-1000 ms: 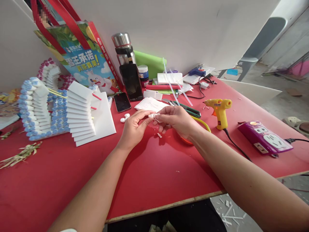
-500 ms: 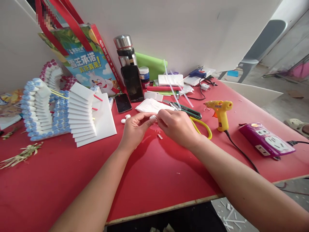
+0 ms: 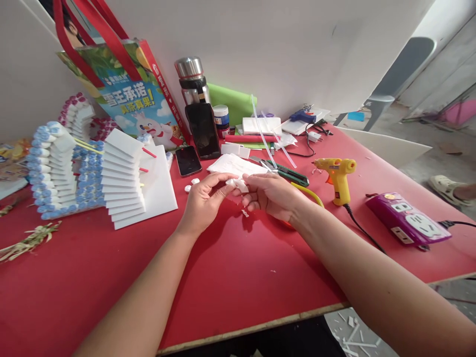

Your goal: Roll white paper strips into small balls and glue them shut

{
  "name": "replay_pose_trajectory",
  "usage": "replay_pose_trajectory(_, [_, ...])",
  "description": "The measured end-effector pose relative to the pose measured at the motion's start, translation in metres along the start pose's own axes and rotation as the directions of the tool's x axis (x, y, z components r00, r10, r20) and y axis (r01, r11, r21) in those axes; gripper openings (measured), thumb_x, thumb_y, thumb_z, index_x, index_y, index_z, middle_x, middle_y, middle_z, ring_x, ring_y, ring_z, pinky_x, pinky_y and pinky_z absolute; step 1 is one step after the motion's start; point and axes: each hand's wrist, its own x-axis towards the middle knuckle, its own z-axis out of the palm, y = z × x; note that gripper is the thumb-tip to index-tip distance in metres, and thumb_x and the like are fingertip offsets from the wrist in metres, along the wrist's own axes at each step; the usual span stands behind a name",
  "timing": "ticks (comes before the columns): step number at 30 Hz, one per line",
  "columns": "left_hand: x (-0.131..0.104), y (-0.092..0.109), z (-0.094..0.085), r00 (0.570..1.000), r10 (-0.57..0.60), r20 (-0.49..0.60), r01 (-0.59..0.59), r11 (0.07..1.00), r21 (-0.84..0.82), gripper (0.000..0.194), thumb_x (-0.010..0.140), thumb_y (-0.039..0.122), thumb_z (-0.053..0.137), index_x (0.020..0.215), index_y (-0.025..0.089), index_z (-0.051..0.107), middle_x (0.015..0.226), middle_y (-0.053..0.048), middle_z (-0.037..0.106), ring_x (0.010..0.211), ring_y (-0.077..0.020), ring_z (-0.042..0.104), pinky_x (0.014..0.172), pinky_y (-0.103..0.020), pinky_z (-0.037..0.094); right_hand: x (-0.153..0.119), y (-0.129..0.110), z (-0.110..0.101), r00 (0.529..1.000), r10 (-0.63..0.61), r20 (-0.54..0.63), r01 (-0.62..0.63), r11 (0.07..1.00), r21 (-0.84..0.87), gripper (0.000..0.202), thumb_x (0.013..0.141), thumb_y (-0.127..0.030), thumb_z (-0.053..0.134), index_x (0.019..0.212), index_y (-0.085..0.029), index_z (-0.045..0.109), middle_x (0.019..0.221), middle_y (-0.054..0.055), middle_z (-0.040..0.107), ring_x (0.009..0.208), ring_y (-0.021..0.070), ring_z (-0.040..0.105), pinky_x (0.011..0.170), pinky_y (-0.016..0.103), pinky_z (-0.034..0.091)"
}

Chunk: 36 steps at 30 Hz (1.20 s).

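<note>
Head camera view shows a wide red table with one upright, colourful printed bag with red handles and one steel flask at its back. Above the table, the left hand pinches a small, crumpled white piece between thumb and forefinger; the right hand has its thumb and forefinger nearly closed on the piece's other side, the remaining fingers loosely curled. Likely trouble comes first from the right forearm: a sweep outward could snag the black cord and drag the yellow plastic glue gun, whose nozzle may be hot, as its orange light suggests. Uneven pulling by the two hands could tear or misshape the piece, and a loose pinch could drop it. Counted by size: one table, one bag, one flask, two hands, one purple power strip, one yellow glue gun, two black phones, two small white balls near the left hand, one held piece.
</note>
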Motion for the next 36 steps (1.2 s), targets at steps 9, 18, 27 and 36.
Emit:
replay_pose_trajectory(9, [0.0,0.002,-0.001,0.999,0.018,0.028,-0.021,0.996,0.084,0.024,0.093,0.037,0.066,0.108,0.021,0.076,0.107,-0.005,0.075,0.103,-0.0213,0.068,0.096,-0.031,0.05,-0.001,0.003,-0.004,0.997,-0.075,-0.025,0.073,0.993,-0.089,0.023,0.08,-0.028,0.081,0.076,-0.011,0.066,0.072,0.004,0.067,0.052,0.0082,0.057,0.047,0.02,0.051])
replay_pose_trajectory(18, [-0.001,0.001,0.0,1.0,0.015,0.025,-0.017,0.994,0.104,0.023,0.092,0.036,0.067,0.106,0.021,0.076,0.108,-0.004,0.074,0.102,-0.0198,0.068,0.094,-0.029,0.051,-0.002,0.003,-0.002,0.978,-0.189,-0.087,0.146,0.922,-0.36,0.014,0.079,-0.023,0.077,0.077,-0.013,0.067,0.07,0.002,0.067,0.053,0.0091,0.06,0.05,0.022,0.053])
replay_pose_trajectory(27, [-0.002,0.005,0.003,1.0,-0.016,0.025,0.012,0.99,0.141,0.021,0.091,0.035,0.068,0.105,0.022,0.078,0.108,-0.004,0.076,0.104,-0.0217,0.068,0.098,-0.033,0.05,-0.003,0.006,0.002,0.928,-0.345,-0.142,0.152,0.697,-0.701,0.012,0.08,-0.027,0.069,0.081,-0.016,0.064,0.059,0.001,0.064,0.052,0.014,0.06,0.049,0.025,0.045])
replay_pose_trajectory(36, [-0.003,0.007,0.006,0.984,-0.181,-0.001,0.18,0.982,-0.063,0.03,0.084,0.04,0.076,0.106,0.02,0.078,0.099,-0.005,0.078,0.096,-0.0226,0.07,0.09,-0.033,0.055,-0.006,0.013,0.009,0.779,-0.625,0.044,0.228,0.218,-0.949,0.012,0.089,-0.027,0.059,0.082,-0.018,0.065,0.074,0.003,0.066,0.066,0.0145,0.054,0.06,0.028,0.036])
